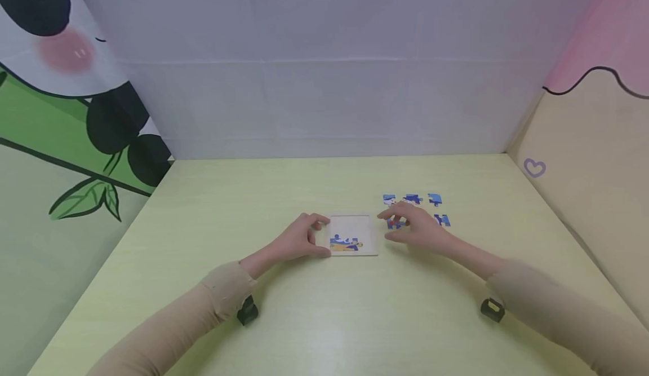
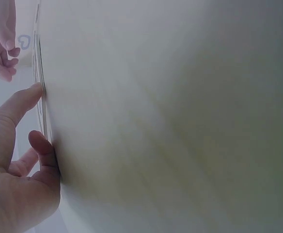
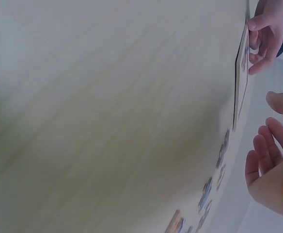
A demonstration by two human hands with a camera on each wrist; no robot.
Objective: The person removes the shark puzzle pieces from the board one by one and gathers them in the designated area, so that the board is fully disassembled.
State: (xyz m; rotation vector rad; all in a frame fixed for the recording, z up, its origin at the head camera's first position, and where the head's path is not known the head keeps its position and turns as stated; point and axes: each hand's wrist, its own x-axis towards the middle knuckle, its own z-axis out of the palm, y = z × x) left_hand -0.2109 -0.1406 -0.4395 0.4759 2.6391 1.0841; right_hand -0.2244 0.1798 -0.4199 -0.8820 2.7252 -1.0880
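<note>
A square white puzzle tray [image 1: 365,230] lies flat on the table, with joined blue, white and orange jigsaw pieces [image 1: 346,244] in its lower left part. My left hand [image 1: 299,238] holds the tray's left side, thumb at the near corner and a finger at the far one. My right hand [image 1: 418,228] hovers just right of the tray, its fingers bent loosely and apart from the thumb. Nothing shows between them in the right wrist view. Beneath and beyond that hand lie loose jigsaw pieces [image 1: 435,199], partly covered by it in the head view.
The pale wooden table [image 1: 304,319] runs back to a light cloth wall [image 1: 324,105]. Printed panels stand at both sides, a panda design [image 1: 111,116] at left. A dark wrist camera [image 1: 493,309] hangs under the right sleeve, another [image 1: 247,310] under the left.
</note>
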